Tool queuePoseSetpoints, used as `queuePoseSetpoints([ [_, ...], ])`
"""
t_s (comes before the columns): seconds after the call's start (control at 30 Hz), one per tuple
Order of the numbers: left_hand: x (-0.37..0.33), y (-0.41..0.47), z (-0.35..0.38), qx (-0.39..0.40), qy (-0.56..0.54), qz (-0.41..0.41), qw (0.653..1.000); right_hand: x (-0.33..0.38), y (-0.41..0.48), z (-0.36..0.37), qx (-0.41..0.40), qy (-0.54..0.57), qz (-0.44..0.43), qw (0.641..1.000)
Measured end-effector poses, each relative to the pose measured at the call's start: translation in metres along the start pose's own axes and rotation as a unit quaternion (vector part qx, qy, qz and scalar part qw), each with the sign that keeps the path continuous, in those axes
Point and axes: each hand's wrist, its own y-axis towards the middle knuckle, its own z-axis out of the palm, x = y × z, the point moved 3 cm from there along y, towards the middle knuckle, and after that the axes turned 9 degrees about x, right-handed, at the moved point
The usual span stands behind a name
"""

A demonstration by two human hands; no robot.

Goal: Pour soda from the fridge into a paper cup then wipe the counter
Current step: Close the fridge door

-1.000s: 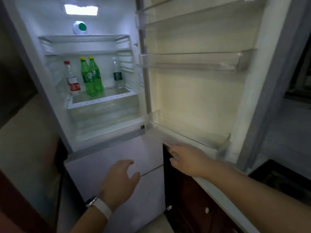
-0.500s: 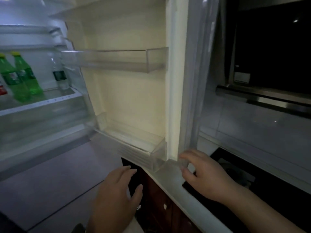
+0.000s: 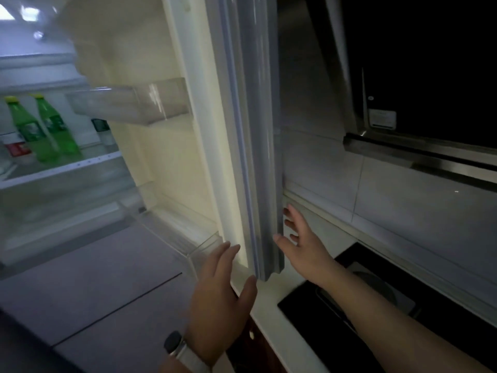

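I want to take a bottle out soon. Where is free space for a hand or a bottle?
The white counter is bare between the fridge door and the black cooktop. The door bins look empty. The left end of the fridge shelf is crowded with green bottles and others.

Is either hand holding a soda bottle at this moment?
No: the left hand and right hand are open and empty beside the fridge door.

Open fridge door [image 3: 242, 146] edge-on between left hand [image 3: 220, 297] and right hand [image 3: 304, 243]. Clear reach leftward to green bottles [image 3: 40, 127] on the shelf [image 3: 67, 168].
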Motion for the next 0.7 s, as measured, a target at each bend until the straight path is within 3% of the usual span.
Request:
queuePoseSetpoints([
  [0.3, -0.012, 0.005, 0.005, -0.028, -0.061, -0.054, 0.996, -0.005, 0.002, 0.024, 0.062, 0.013, -0.054, 0.997],
  [0.57, -0.006, -0.007, -0.016, -0.127, -0.177, -0.072, 0.973, 0.018, -0.027, 0.077, 0.092, -0.001, -0.158, 0.983],
  [0.7, 0.019, -0.029, -0.029, -0.184, -0.171, -0.112, 0.961, 0.026, -0.03, 0.106, 0.135, -0.036, -0.23, 0.963],
])
